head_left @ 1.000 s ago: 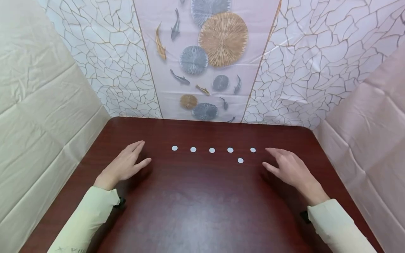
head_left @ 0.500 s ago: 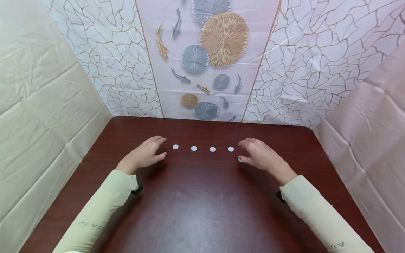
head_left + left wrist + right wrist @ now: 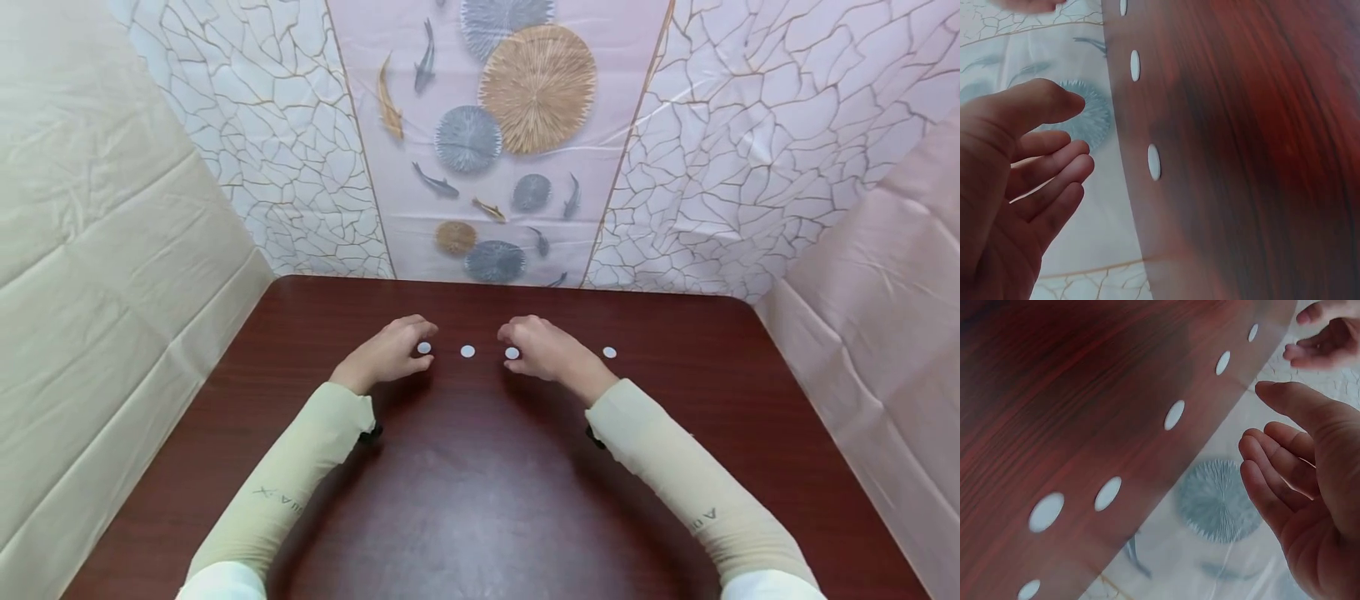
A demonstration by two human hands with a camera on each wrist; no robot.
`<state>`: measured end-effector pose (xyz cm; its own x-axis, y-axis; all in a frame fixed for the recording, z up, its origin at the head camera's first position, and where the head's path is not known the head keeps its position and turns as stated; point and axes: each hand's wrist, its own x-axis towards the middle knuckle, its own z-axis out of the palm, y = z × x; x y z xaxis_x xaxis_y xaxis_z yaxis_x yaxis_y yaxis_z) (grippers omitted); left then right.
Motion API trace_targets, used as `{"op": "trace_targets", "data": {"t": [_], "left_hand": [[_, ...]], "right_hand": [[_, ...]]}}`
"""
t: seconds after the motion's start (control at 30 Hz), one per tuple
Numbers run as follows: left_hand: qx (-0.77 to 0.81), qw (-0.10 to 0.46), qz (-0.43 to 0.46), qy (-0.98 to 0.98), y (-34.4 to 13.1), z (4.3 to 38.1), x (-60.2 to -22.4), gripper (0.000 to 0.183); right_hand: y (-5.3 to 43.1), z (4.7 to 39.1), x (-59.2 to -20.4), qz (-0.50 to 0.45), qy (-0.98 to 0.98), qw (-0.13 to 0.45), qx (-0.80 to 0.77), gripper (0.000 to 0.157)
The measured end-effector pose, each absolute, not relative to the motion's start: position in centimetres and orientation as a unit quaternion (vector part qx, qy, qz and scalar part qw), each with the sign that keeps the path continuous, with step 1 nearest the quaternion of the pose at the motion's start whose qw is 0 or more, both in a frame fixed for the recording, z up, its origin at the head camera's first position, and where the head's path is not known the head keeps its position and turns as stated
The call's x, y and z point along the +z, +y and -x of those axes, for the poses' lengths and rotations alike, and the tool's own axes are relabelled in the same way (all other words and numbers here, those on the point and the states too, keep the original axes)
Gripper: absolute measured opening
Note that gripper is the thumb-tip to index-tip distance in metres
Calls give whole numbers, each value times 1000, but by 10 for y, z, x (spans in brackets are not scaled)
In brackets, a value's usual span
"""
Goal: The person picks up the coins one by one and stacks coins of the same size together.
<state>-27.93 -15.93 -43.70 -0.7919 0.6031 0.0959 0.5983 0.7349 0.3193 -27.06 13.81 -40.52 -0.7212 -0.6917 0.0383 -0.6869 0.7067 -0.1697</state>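
My left hand hovers over the far part of the table. A flat white disc shows between its thumb and fingers in the head view; in the left wrist view that disc lies on the wood, apart from the fingertips. My right hand is held likewise, thumb and fingers parted, with another white disc seen in the gap. Between the two hands lies a third disc. Neither hand holds anything. The right wrist view shows two discs, one large-looking, that my right hand hides from the head camera.
To the right of my right hand lies a further white disc. The dark red wooden table has rounded far corners. A patterned cloth hangs behind it, and pale cloth walls rise at both sides.
Both hands have moved inward from the table's sides, the left to the right and the right to the left. My right hand has passed over the rightmost disc, which is uncovered again.
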Motion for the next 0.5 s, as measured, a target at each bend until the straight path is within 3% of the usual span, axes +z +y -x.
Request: {"op": "trace_targets", "data": {"t": [0.5], "left_hand": [[164,39,-337,926,-117,305,-456,28]], "right_hand": [[100,310,-432,334,934,85,-94,31]]}}
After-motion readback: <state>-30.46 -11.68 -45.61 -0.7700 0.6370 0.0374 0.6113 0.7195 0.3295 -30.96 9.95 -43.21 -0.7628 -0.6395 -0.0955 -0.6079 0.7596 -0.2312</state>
